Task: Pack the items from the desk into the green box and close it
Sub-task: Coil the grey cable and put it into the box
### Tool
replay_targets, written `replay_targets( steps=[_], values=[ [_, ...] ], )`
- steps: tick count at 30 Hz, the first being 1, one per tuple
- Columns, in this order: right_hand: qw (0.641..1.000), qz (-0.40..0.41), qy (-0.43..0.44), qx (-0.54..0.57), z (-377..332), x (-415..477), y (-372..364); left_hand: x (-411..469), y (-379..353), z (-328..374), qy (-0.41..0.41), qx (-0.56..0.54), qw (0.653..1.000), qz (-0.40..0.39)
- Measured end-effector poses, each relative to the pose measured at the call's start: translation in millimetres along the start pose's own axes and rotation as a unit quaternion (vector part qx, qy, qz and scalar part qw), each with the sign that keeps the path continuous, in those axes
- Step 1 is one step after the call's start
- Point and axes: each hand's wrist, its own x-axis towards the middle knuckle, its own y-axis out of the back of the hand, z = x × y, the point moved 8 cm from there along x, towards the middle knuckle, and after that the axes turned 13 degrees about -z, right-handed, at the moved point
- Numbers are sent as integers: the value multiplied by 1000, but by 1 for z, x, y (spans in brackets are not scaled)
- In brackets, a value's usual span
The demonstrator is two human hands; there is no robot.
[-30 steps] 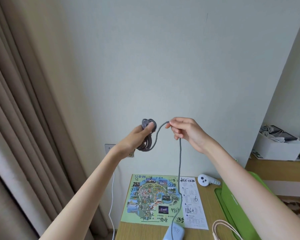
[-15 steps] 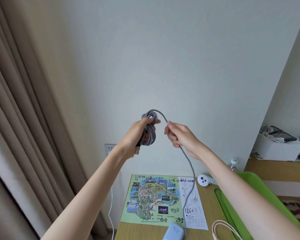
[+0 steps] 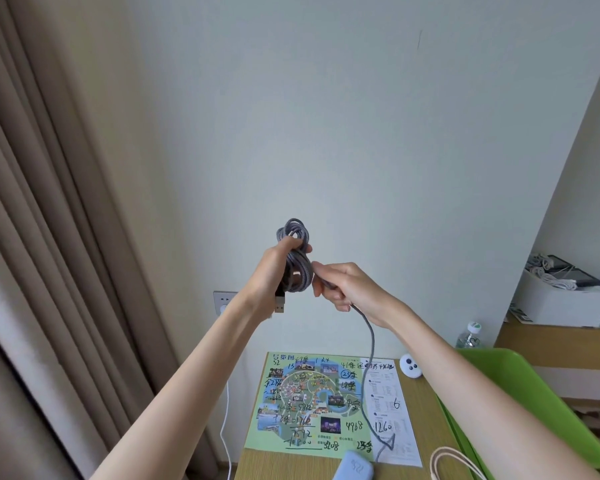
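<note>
Held up in front of the wall, the left hand had its fingers curled round a coil of grey braided cable, with the USB plug sticking out below the palm. The right hand was just beside the coil, its fingers closed on the loose strand. From that hand the cable's tail hung down to the desk, ending over a hand-marked map. A pale blue power bank lay at the desk's near edge, a white cable loop to its right, and a small white controller near the wall. The green box sat at the desk's right side, partly hidden behind the right forearm
</note>
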Motion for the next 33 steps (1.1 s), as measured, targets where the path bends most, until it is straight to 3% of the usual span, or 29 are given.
replay_targets(
  steps=[3,6,10,12,15,20,27,33],
  values=[
    [1000,9,-11,-1,6,-4,6,3,5,5,-22,-140,990,-4],
    [999,26,-23,3,15,-10,17,2,10,9,-47,-300,952,-38],
    [998,59,-26,3,20,-18,34,3,34,3,-43,-314,948,26],
    [998,67,-14,11,17,-22,44,2,45,0,-37,-268,961,62],
    [997,70,11,41,6,-24,55,0,54,-5,-4,-92,992,89],
    [997,73,28,7,-16,-22,58,7,37,-15,37,157,987,18],
    [993,88,60,-42,-41,-12,47,4,-17,-21,-9,217,971,-101],
    [991,112,65,-31,-37,-12,49,-7,-43,-20,15,243,951,-191]
  ],
)
